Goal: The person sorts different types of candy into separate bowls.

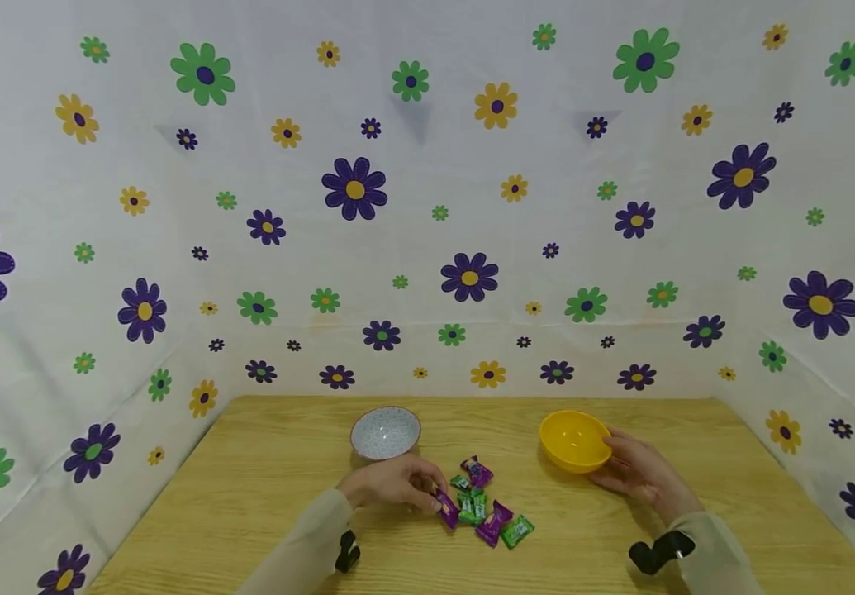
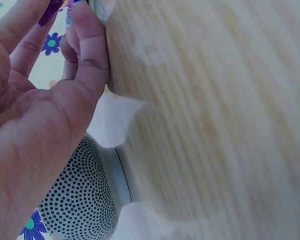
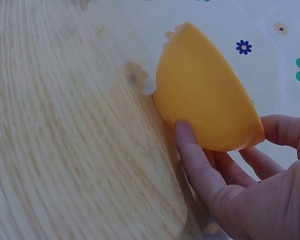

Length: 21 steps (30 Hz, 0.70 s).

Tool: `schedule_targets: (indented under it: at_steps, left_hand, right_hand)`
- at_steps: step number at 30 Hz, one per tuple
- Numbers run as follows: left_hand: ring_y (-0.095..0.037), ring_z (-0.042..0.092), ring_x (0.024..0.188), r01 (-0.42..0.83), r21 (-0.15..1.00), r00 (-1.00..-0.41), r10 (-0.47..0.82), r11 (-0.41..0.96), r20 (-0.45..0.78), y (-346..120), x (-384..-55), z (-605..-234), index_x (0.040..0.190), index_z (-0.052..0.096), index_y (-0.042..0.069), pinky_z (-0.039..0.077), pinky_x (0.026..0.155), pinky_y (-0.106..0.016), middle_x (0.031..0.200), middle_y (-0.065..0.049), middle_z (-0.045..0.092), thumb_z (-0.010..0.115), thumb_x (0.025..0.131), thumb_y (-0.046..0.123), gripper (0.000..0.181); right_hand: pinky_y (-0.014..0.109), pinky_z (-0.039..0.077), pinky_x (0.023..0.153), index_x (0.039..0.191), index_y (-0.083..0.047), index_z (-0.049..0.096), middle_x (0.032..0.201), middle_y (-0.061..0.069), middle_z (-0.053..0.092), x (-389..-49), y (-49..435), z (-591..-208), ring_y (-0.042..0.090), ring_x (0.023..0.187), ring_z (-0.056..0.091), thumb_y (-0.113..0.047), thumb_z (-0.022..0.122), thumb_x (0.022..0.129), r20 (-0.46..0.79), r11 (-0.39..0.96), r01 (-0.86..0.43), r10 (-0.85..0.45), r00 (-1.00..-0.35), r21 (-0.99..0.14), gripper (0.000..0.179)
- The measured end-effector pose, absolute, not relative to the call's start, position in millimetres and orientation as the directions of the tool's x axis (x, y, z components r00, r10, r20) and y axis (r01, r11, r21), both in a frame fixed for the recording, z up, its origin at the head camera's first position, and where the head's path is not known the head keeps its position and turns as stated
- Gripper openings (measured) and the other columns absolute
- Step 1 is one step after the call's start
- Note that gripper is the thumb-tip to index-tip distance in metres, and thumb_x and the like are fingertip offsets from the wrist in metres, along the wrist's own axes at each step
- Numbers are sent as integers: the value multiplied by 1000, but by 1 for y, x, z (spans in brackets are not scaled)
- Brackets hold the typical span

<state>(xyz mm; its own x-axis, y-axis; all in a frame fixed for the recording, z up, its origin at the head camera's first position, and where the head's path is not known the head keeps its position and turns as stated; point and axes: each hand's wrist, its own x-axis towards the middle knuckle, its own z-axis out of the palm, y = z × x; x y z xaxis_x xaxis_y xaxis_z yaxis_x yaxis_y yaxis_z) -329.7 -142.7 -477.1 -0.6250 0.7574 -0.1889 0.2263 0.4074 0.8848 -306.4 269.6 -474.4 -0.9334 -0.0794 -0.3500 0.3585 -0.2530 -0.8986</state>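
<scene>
My left hand [image 1: 395,482] pinches a purple wrapped candy [image 1: 447,510] between its fingertips at the left side of a small candy pile. Part of that purple candy [image 2: 51,12] shows at the top of the left wrist view. Beside it lie green wrapped candies [image 1: 518,531] and two more purple ones, the nearer [image 1: 495,523] and the farther [image 1: 478,472]. On the right, my right hand [image 1: 643,473] holds a yellow bowl [image 1: 574,442] by its right side. The right wrist view shows fingers [image 3: 197,162] against the outer wall of the upright yellow bowl [image 3: 202,90].
A patterned grey-white bowl [image 1: 386,433] with a reddish rim stands behind my left hand; its dotted outside [image 2: 82,192] shows in the left wrist view. Everything sits on a wooden table [image 1: 263,463]. A flower-print white cloth [image 1: 427,240] encloses the back and sides.
</scene>
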Motion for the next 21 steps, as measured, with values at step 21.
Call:
schedule_targets:
  at_steps: [21]
  left_hand:
    - [-17, 52, 66, 209, 921, -685, 721, 328, -101, -138, -323, -461, 109, 69, 16, 46, 61, -27, 84, -8, 63, 69, 92, 23, 19]
  right_hand:
    - [47, 52, 94, 156, -4, 14, 159, 28, 17, -308, 266, -468, 17, 100, 62, -13, 42, 103, -318, -148, 327, -84, -944, -933, 61]
